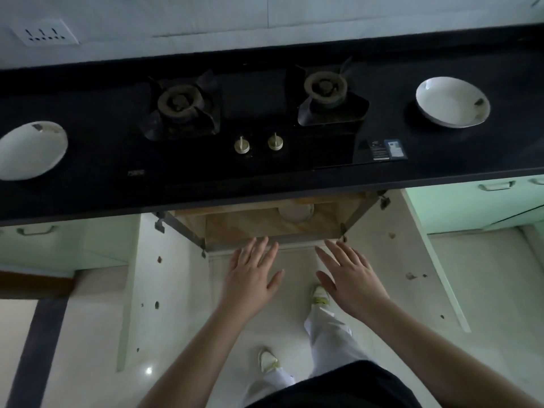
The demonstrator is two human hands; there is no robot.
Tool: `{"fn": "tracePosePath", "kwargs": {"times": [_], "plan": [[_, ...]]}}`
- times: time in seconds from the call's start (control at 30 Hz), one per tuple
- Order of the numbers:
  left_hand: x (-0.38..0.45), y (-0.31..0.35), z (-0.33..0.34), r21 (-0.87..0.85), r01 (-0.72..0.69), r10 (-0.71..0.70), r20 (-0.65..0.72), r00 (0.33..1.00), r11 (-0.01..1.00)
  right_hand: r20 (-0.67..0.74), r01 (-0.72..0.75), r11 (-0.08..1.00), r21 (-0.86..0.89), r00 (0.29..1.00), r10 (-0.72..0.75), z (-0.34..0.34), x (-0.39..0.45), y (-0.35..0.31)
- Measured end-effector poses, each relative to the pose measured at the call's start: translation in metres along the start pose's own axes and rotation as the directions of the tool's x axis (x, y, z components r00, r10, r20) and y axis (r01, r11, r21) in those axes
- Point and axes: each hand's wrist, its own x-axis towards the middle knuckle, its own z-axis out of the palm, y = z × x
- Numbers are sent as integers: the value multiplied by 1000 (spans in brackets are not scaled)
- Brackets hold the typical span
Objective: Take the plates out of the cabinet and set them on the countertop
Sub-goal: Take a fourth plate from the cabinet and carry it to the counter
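Both hands reach down toward the open cabinet [265, 228] under the hob, palms down, fingers straight and spread; the left hand [253, 275] and the right hand [350, 278] each have a wide, empty grip and hover just in front of the cabinet's front edge, touching nothing that can be seen. Two white plates already lie on the dark desk [265, 184]: the left plate [31, 150] near the desk's left end, the right plate [452, 102] to the right of the gas hob [253, 113], well apart with the two burners between them. Inside the cabinet, on a wood-toned shelf, sits a pale round object [295, 212], possibly another plate, though the dim view under the desk edge hides most of it. Both cabinet doors [153, 275] stand swung open.
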Motion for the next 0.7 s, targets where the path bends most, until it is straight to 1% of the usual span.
{"fn": "tracePosePath", "kwargs": {"times": [0.03,0.13,0.23,0.33,0.53,0.63,0.7], "plan": [[10,1,3,6,15,-15,25,1000,1000,27,23,1000,1,999,-23,1,8,4],[42,4,12,-2,17,-16,47,999,1000,37,52,999,-7,998,-51,3,36,20],[74,-2,24,-44,15,-12,69,998,999,61,61,998,-16,996,-60,12,64,39],[102,-12,44,-32,22,-19,74,997,999,66,45,999,-24,997,-43,30,93,56],[145,-33,121,40,-13,9,109,994,999,97,-3,1000,-15,995,4,100,143,80],[171,-42,164,44,35,-38,68,997,998,104,-36,999,-29,994,39,139,164,101],[188,-47,191,12,70,-70,62,996,997,81,-61,997,-54,995,65,158,177,113]]}}
